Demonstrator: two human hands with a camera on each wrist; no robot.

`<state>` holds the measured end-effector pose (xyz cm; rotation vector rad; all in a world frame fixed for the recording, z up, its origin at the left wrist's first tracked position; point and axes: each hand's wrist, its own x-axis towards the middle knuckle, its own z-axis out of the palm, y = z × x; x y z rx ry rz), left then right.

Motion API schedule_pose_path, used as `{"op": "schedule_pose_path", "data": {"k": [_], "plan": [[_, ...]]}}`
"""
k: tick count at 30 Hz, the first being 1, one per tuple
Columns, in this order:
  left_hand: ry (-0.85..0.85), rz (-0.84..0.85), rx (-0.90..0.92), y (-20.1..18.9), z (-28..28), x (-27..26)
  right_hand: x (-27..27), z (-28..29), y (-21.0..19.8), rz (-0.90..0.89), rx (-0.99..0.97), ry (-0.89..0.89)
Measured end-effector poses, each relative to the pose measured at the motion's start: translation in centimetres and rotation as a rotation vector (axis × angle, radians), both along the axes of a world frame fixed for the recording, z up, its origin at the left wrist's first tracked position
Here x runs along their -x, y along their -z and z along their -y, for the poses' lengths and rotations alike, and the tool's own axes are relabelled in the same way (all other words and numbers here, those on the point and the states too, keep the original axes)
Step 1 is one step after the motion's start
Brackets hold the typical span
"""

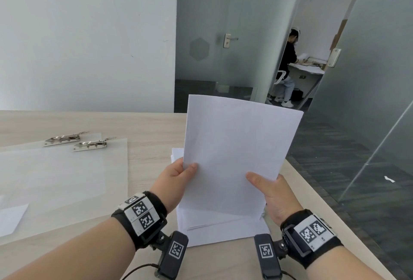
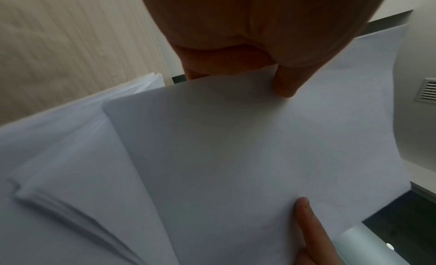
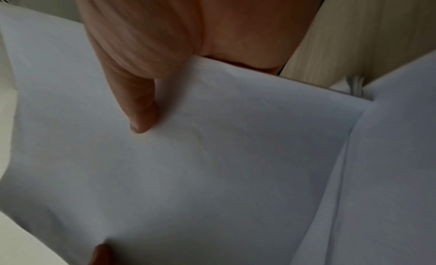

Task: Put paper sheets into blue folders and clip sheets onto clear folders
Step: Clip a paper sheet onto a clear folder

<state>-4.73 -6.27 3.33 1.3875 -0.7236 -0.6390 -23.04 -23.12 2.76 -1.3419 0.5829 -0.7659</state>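
Observation:
I hold a white paper sheet (image 1: pixel 237 152) upright above the table, tilted slightly right. My left hand (image 1: pixel 178 177) pinches its left edge, thumb on the front. My right hand (image 1: pixel 268 190) pinches its lower right edge, thumb on the front too. Under it a stack of white paper (image 1: pixel 223 226) lies on the table. Two clear folders (image 1: pixel 62 177) with metal clips (image 1: pixel 89 144) lie overlapped at the left. In the left wrist view the sheet (image 2: pixel 235 147) fills the frame with my thumb (image 2: pixel 285 82) on it; the right wrist view shows the sheet (image 3: pixel 212 157) likewise. No blue folder is in view.
The wooden table (image 1: pixel 152 128) ends at a right edge (image 1: pixel 312 190) beside dark carpet. A small white paper corner (image 1: pixel 11 217) lies at the far left. Glass partitions (image 1: pixel 368 78) stand to the right, and a person (image 1: pixel 288 65) sits at a desk beyond a doorway.

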Motion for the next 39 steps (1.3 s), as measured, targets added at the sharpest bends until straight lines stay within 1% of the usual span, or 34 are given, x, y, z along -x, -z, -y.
{"op": "schedule_pose_path", "data": {"k": [3,7,9,11,13,15,17,18,19,21,24,26,28,29,30,32,34,35,37,39], "plan": [[-0.011,-0.016,0.013,-0.2,-0.2,-0.2,-0.2,-0.1,-0.3,-0.028,0.027,-0.015],[-0.065,-0.111,0.046,-0.9,-1.3,-1.5,-1.2,-0.8,-0.7,-0.127,0.142,-0.102],[-0.087,-0.104,-0.021,-1.3,-2.4,-2.9,-2.2,-1.5,-0.8,-0.18,0.184,-0.139],[-0.057,-0.058,-0.16,-1.9,-4.2,-4.6,-3.4,-2.2,-0.8,-0.194,0.181,-0.145],[-0.035,0.047,-0.352,-2.5,-6.5,-6.9,-4.5,-2.8,-0.8,-0.192,0.166,-0.141],[-0.068,0.21,-0.582,-2.6,-9.3,-9.8,-5.8,-3.5,-0.7,-0.19,0.16,-0.142],[-0.116,0.426,-0.885,-1.8,-12.4,-13.0,-7.2,-4.2,-0.7,-0.193,0.147,-0.145],[-0.144,0.495,-1.009,-1.3,-14.0,-14.4,-8.0,-4.7,-0.7,-0.198,0.137,-0.151],[-0.169,0.524,-1.098,-0.9,-15.7,-15.6,-8.7,-5.1,-0.7,-0.203,0.126,-0.163],[-0.212,0.511,-1.218,-0.3,-18.8,-17.1,-10.4,-6.1,-0.7,-0.205,0.102,-0.199],[-0.247,0.447,-1.318,0.6,-22.4,-18.3,-13.0,-8.0,-0.8,-0.227,0.093,-0.257],[-0.235,0.443,-1.364,1.0,-23.8,-18.1,-15.0,-9.4,-0.8,-0.245,0.096,-0.289],[-0.169,0.439,-1.363,0.8,-24.3,-17.4,-16.9,-10.8,-0.7,-0.248,0.084,-0.311],[-0.116,0.41,-1.322,0.4,-24.3,-16.7,-17.8,-11.5,-0.8,-0.246,0.072,-0.318],[-0.065,0.336,-1.221,0.1,-24.4,-16.0,-18.6,-12.3,-0.8,-0.241,0.06,-0.324],[-0.039,0.12,-0.895,-0.6,-24.7,-14.7,-20.0,-13.8,-0.8,-0.231,0.03,-0.332],[-0.109,0.01,-0.656,-0.9,-25.8,-13.8,-21.3,-15.0,-0.6,-0.236,0.016,-0.341],[-0.171,0.0,-0.603,-0.9,-26.5,-13.8,-21.9,-15.6,-0.4,-0.244,0.014,-0.351],[-0.292,0.025,-0.541,-0.9,-28.2,-14.1,-22.9,-16.5,-0.1,-0.266,0.009,-0.373],[-0.475,0.085,-0.521,-1.1,-30.8,-15.3,-23.9,-17.3,0.2,-0.291,0.015,-0.41]]}}
